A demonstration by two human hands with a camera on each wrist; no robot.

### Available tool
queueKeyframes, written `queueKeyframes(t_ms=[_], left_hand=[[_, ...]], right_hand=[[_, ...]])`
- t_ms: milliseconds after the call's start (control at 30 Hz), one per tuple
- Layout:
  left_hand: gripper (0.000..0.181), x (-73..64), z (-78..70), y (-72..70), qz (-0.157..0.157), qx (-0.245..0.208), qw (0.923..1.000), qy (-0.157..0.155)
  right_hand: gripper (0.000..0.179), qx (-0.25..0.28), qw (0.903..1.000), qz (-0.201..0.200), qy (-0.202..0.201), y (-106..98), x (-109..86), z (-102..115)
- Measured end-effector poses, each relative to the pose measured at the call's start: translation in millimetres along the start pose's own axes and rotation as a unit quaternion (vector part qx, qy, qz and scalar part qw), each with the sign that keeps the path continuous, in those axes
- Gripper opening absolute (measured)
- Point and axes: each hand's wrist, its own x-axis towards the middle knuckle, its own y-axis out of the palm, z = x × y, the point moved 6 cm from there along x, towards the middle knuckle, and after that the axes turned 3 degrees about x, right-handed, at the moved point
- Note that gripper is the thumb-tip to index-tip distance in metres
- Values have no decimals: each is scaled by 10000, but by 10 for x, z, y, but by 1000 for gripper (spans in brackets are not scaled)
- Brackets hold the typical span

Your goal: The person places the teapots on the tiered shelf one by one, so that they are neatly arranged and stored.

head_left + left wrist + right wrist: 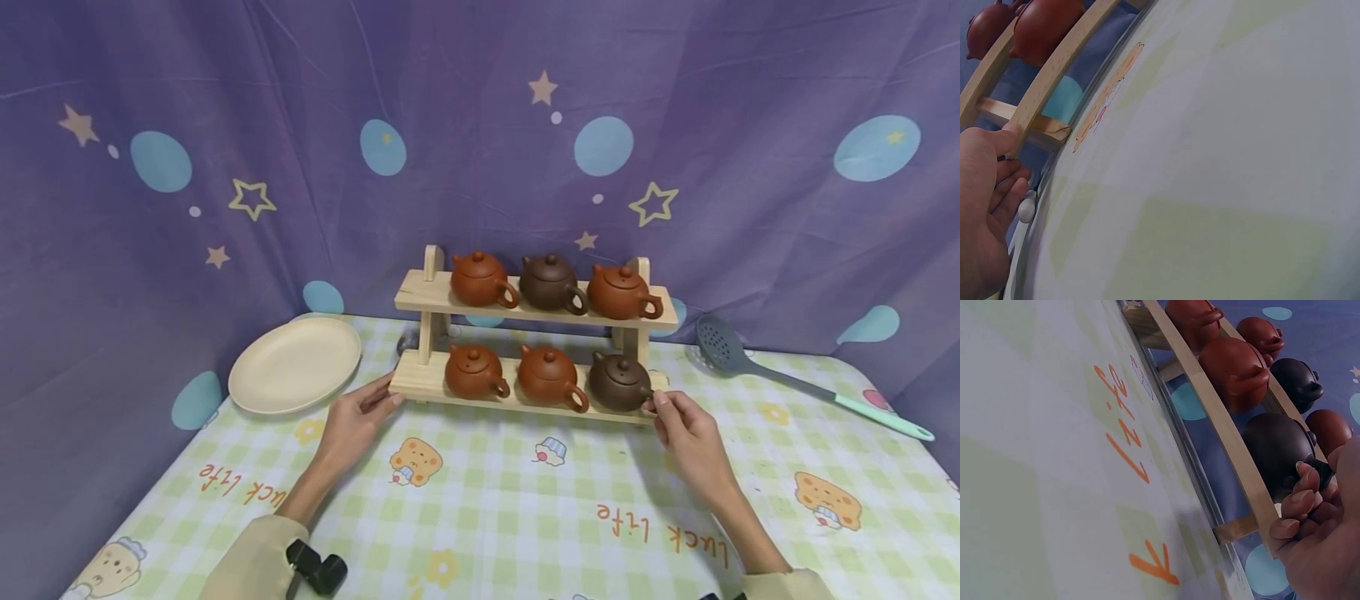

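A two-tier wooden rack (417, 377) stands at the back of the table, bearing several small clay teapots. On its lower tier, two reddish-brown teapots (472, 372) sit left of a dark brown teapot (618, 385). The upper tier holds a dark teapot (550, 283) between two reddish-brown ones. My left hand (358, 425) grips the left end of the lower board, thumb on its front edge in the left wrist view. With thumb and fingers, my right hand (692, 442) pinches the handle of the lower dark teapot (1275, 450), which is upright over the board's right end.
A cream oval plate (296, 365) lies at the back left. Partly hidden behind the rack's left end is a dark rounded utensil (407, 342). To the right lies a grey slotted skimmer (783, 377) with a mint handle. A purple curtain (480, 125) hangs behind the table.
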Motion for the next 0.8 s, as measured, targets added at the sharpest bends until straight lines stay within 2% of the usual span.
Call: queueKeyframes(t_ms=[367,600,800], left_hand=[[51,10,-29,8,-18,-3,10000,49],[50,0,-20,13,25,28,10000,-39],[52,-11,-16,23,95,121,9999,-33]], right_hand=[[43,-175,9998,-75,49,-62,-1,-7],[41,-358,9991,-169,167,-144,-15,-54],[38,-549,9984,-116,45,-242,-55,-86]])
